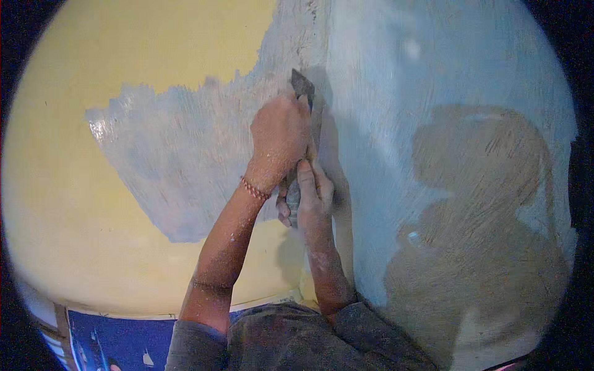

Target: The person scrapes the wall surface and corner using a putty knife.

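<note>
My left hand (281, 134), with a beaded bracelet at the wrist, is closed around a flat tool that looks like a scraper. Its dark metal blade (302, 83) points up beside the inside corner of the wall. Just below, my right hand (318, 188) curls around a grey, dusty object (293, 200). Fingers hide most of this object, so I cannot tell whether it joins the scraper. Pale grey-blue coating (185, 134) with streaks covers part of the yellow wall (162, 41) to the left. Pale dust or specks mark both hands and forearms.
A blue streaked wall (380, 92) meets the yellow one at the corner, right of my hands. My shadow (478, 222) falls across it. At lower left lies a dark blue surface (125, 341) with white marks, under the yellow wall's lower edge.
</note>
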A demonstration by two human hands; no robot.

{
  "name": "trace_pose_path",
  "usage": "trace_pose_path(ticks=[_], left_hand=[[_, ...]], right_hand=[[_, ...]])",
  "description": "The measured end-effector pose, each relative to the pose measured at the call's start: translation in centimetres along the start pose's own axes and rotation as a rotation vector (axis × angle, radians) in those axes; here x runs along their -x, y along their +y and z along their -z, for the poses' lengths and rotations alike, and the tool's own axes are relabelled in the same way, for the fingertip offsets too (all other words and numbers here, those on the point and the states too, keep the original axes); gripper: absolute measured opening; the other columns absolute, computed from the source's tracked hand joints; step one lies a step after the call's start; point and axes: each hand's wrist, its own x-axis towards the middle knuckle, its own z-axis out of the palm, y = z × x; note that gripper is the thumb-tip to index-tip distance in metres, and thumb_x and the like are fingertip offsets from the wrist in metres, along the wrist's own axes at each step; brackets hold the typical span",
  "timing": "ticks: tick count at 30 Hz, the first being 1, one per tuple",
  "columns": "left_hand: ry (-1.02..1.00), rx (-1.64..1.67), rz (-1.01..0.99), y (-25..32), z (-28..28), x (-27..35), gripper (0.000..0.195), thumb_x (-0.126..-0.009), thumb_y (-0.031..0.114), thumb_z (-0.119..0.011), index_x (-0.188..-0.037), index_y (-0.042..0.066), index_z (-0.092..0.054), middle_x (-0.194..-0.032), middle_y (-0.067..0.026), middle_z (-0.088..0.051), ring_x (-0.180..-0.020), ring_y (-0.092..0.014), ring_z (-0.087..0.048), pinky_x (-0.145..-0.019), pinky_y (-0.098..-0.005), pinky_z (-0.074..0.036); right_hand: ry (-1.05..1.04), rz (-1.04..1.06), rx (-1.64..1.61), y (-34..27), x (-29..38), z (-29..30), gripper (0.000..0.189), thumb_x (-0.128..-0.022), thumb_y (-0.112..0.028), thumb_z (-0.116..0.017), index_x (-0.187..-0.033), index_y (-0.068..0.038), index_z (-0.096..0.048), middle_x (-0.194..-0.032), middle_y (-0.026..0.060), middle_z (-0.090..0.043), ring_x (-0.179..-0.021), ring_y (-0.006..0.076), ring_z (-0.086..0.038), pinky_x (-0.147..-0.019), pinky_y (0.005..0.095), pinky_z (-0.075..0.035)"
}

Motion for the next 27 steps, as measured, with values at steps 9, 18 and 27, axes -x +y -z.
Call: trace_pose_path(ticks=[9,18,27], left_hand=[[0.167,0.019,-0.106,0.2,-1.6,-1.8,0.033,-0.083,0.023,-0.044,-0.070,-0.005,-0.054,-0.064,-0.0238,-0.055,-0.061,-0.039,-0.056,-0.058,-0.0468,-0.045],[0.078,0.023,-0.016,-0.2,-0.3,-2.4,0.035,-0.083,0.024,-0.043,-0.067,-0.005,-0.057,-0.062,-0.0239,-0.055,-0.061,-0.040,-0.056,-0.059,-0.0458,-0.045],[0.166,-0.008,-0.040,0.5,-0.5,-3.7,0.034,-0.083,0.024,-0.043,-0.070,-0.005,-0.056,-0.065,-0.0257,-0.056,-0.065,-0.040,-0.057,-0.062,-0.0457,-0.046]], right_hand=[[0.089,-0.013,0.077,-0.5,-2.0,0.9,0.035,-0.091,-0.024,-0.040,-0.120,-0.004,-0.042,-0.055,0.0002,-0.045,-0.036,0.0074,-0.039,-0.032,0.0217,-0.033],[0.026,0.111,0.225,-2.1,-1.8,-0.8,0.028,-0.089,-0.028,-0.043,-0.104,-0.004,-0.048,-0.055,-0.0003,-0.045,-0.038,0.0070,-0.040,-0.032,0.0220,-0.033],[-0.022,0.092,0.236,-3.0,-3.3,-0.1,0.030,-0.088,-0.025,-0.043,-0.108,-0.002,-0.049,-0.057,0.0006,-0.045,-0.039,0.0079,-0.041,-0.033,0.0222,-0.032]])
